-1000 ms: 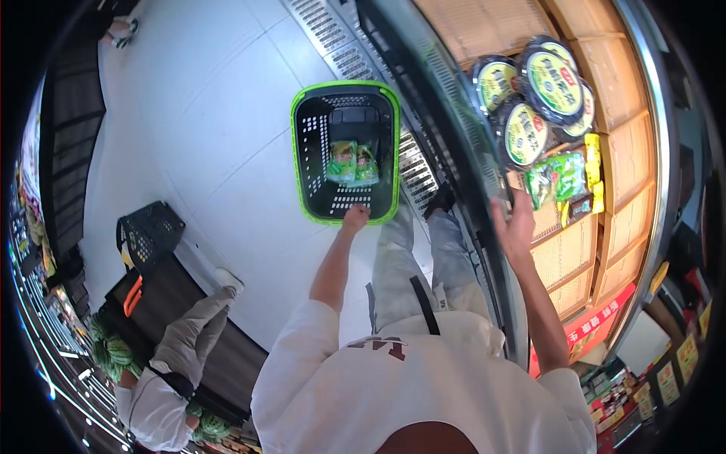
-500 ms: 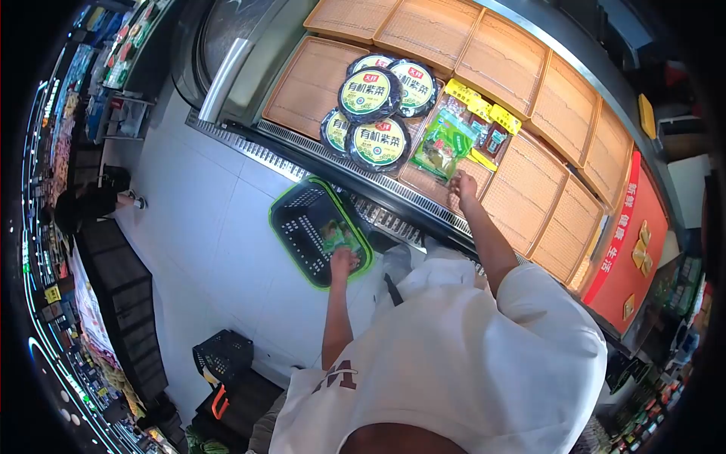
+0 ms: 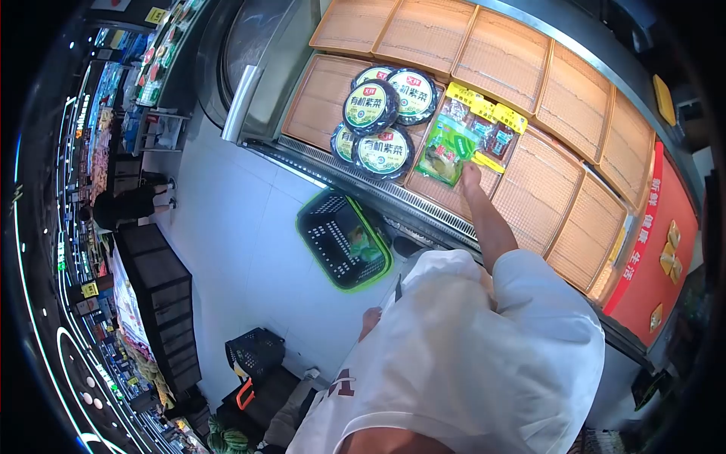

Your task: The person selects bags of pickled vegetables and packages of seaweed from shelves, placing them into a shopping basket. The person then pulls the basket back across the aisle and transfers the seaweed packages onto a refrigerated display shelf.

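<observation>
At the near right corner of a green packet (image 3: 446, 153) is my right hand (image 3: 471, 177), its fingers closed on the packet's edge. The packet lies on a tan tray, just below small packs with yellow labels (image 3: 499, 117). Left of it, several round black packages (image 3: 383, 153) are stacked. My left hand (image 3: 370, 321) is low beside my white shirt, apart from the basket; its fingers are too small and partly hidden to read. The black basket with a green rim (image 3: 344, 284) stands tilted in view on the floor, with green packets (image 3: 364, 244) inside.
Tan woven trays (image 3: 529, 189) line the display case. A red panel (image 3: 656, 250) is at its right. On the left are a dark basket with an orange handle (image 3: 255, 352), a black rack (image 3: 159, 303) and a person in dark clothes (image 3: 128, 206). Another person's leg shows at the bottom.
The view has swung toward the trays. My right hand has moved onto the green packet's corner. My left hand has left the basket's rim and drawn back toward my body.
</observation>
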Tool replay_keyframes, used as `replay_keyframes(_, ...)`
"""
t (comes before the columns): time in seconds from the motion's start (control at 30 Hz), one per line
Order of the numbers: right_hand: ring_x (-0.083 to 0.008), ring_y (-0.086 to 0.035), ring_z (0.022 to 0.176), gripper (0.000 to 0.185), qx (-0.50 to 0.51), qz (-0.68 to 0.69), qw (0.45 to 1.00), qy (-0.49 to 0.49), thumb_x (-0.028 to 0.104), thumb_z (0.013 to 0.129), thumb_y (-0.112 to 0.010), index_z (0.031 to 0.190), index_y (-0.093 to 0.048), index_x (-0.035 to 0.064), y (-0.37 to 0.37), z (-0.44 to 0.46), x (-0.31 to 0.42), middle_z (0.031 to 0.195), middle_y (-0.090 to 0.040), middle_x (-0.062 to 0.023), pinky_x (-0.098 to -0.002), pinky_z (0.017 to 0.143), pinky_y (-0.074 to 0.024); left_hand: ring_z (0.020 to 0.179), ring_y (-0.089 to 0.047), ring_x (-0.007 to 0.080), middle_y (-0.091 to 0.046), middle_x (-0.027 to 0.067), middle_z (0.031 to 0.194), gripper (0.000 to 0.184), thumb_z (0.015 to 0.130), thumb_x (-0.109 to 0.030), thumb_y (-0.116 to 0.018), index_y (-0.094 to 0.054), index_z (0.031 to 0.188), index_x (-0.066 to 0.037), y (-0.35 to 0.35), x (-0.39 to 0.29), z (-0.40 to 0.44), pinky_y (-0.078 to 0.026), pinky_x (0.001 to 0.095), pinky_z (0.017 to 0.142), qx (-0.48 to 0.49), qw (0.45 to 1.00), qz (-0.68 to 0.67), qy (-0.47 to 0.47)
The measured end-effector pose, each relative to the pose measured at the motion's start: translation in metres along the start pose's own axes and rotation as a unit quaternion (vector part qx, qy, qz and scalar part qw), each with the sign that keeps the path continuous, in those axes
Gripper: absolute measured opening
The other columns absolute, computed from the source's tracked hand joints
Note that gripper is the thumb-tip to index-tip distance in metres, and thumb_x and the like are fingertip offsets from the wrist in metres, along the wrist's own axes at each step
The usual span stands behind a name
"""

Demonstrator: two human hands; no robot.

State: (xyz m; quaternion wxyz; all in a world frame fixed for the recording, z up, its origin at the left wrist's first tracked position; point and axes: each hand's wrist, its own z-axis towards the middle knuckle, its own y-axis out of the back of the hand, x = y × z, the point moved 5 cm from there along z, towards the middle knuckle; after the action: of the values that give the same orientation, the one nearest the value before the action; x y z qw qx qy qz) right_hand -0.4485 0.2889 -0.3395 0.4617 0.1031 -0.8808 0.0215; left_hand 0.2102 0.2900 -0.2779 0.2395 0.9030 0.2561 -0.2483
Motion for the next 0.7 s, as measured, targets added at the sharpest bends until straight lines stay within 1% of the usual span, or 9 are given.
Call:
replay_keyframes(0.03,-0.0116,-0.052,0.066,0.020,-0.014,0.006,0.999,0.040,0.030,0.098,-0.059,0.091,-0.060,0.0110,0.001,-0.005,-0.001,0.075,-0.055,0.0010,-0.0289,0.060,-0.0438,0.093,-0.066,0.0226,-0.069,0.0140,0.106,0.036,0.098,-0.031,-0.052,-0.060,0.122,-0.005,-0.001,0.003,0.004,-0.055,0.0400,0.069,-0.006,0.999,-0.042,-0.003)
replay_keyframes(0.07,-0.0118,-0.053,0.070,0.019,0.004,0.050,0.999,0.017,0.029,0.099,-0.057,0.093,-0.060,0.0108,0.000,-0.008,-0.005,0.078,-0.056,0.0009,-0.0288,0.063,-0.0444,0.093,-0.066,0.0224,-0.069,0.0138,0.105,0.035,0.098,-0.030,-0.053,-0.060,0.120,-0.005,0.000,0.004,0.010,-0.055,0.0400,0.069,-0.014,0.996,-0.084,-0.009)
replay_keyframes(0.13,-0.0122,-0.055,0.078,0.016,0.041,0.135,0.990,-0.031,0.026,0.100,-0.055,0.098,-0.060,0.0106,-0.001,-0.029,-0.002,0.086,-0.059,0.0006,-0.0287,0.070,-0.0457,0.090,-0.068,0.0222,-0.070,0.0132,0.103,0.032,0.098,-0.029,-0.053,-0.061,0.116,-0.005,0.000,-0.032,0.008,-0.055,0.0391,0.069,-0.040,0.992,-0.109,0.055)
replay_keyframes(0.17,-0.0122,-0.055,0.079,0.016,0.051,0.131,0.990,-0.020,0.026,0.101,-0.054,0.099,-0.060,0.0109,0.001,-0.037,-0.001,0.089,-0.060,0.0002,-0.0288,0.071,-0.0464,0.089,-0.069,0.0221,-0.070,0.0129,0.102,0.030,0.097,-0.028,-0.053,-0.062,0.114,-0.005,-0.001,-0.060,0.007,-0.055,0.0387,0.069,-0.051,0.987,-0.121,0.088)
replay_keyframes(0.27,-0.0121,-0.056,0.082,0.015,0.064,0.130,0.989,0.018,0.025,0.102,-0.053,0.101,-0.059,0.0115,0.005,-0.050,0.009,0.094,-0.060,-0.0006,-0.0294,0.076,-0.0487,0.082,-0.070,0.0210,-0.070,0.0110,0.099,0.025,0.097,-0.025,-0.055,-0.061,0.111,-0.006,0.001,-0.094,0.035,-0.055,0.0355,0.067,-0.049,0.977,-0.187,0.089)
replay_keyframes(0.4,-0.0127,-0.057,0.086,0.014,0.069,0.154,0.984,0.059,0.023,0.101,-0.052,0.103,-0.059,0.0111,0.025,-0.080,0.044,0.096,-0.060,-0.0010,-0.0319,0.081,-0.0514,0.077,-0.070,0.0191,-0.069,0.0096,0.096,0.022,0.097,-0.020,-0.057,-0.058,0.112,-0.005,0.011,-0.177,0.049,-0.053,0.0297,0.060,-0.062,0.986,-0.149,-0.052)
replay_keyframes(0.47,-0.0133,-0.058,0.088,0.014,0.087,0.153,0.981,0.083,0.023,0.101,-0.052,0.104,-0.058,0.0109,0.042,-0.097,0.069,0.098,-0.061,-0.0011,-0.0330,0.082,-0.0520,0.082,-0.068,0.0174,-0.069,0.0085,0.100,0.021,0.098,-0.022,-0.057,-0.056,0.115,-0.010,0.013,-0.221,0.054,-0.055,0.0303,0.069,-0.062,0.980,-0.157,-0.106)
replay_keyframes(0.57,-0.0128,-0.061,0.096,0.011,0.113,0.132,0.979,0.110,0.022,0.101,-0.053,0.104,-0.059,0.0129,0.069,-0.125,0.121,0.105,-0.064,-0.0006,-0.0321,0.080,-0.0521,0.078,-0.068,0.0163,-0.069,0.0092,0.098,0.025,0.098,-0.017,-0.057,-0.053,0.120,-0.005,0.003,-0.318,0.034,-0.052,0.0265,0.064,-0.068,0.958,-0.215,-0.179)
replay_keyframes(0.7,-0.0122,-0.060,0.101,0.011,0.195,0.220,0.952,0.089,0.019,0.101,-0.052,0.106,-0.059,0.0120,0.090,-0.180,0.189,0.107,-0.064,-0.0010,-0.0322,0.083,-0.0512,0.087,-0.067,0.0149,-0.069,0.0098,0.101,0.039,0.096,-0.016,-0.063,-0.047,0.129,-0.001,-0.019,-0.440,-0.003,-0.052,0.0245,0.072,0.039,0.930,-0.233,-0.280)
